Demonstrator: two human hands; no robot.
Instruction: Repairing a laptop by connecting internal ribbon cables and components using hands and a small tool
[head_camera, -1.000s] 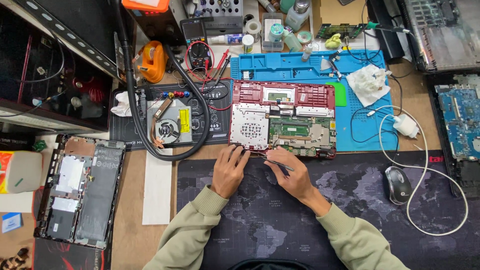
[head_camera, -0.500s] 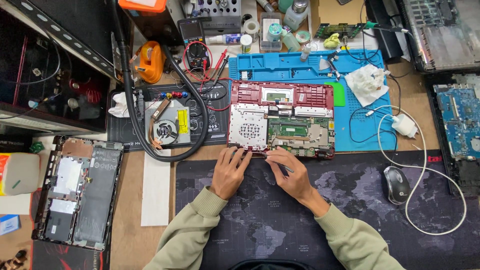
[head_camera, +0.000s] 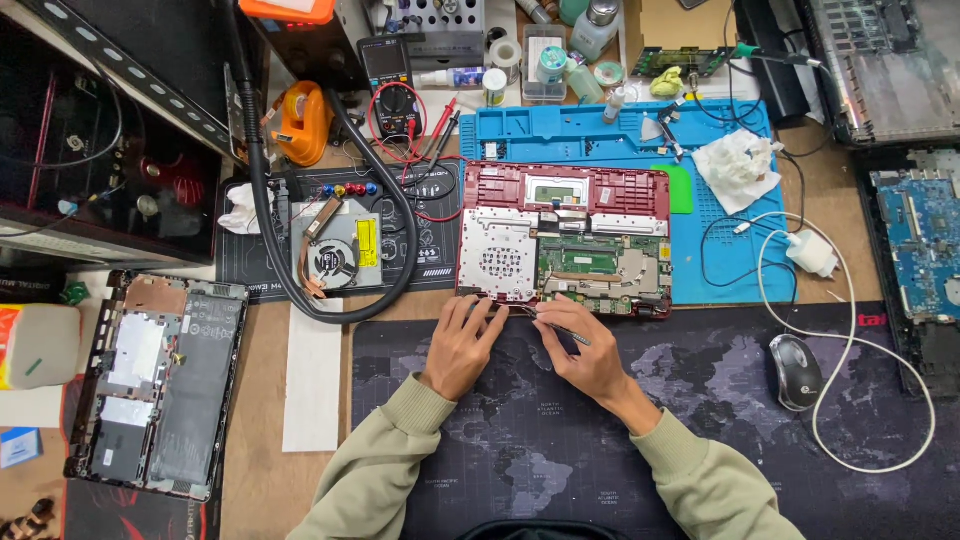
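Opened red laptop (head_camera: 563, 240) sits just ahead of both your hands, long axis left-right. Left hand (head_camera: 462, 345) rests flat on its near edge; right hand (head_camera: 585, 355) pinches thin tool (head_camera: 560, 328), closer to board.

my view has dipped a touch, so the opened red laptop (head_camera: 565, 240) sits slightly higher in the frame than a second ago. my right hand (head_camera: 585, 350) has crept a little toward its front edge with the thin tool (head_camera: 560, 325); my left hand (head_camera: 465, 345) barely shifted.
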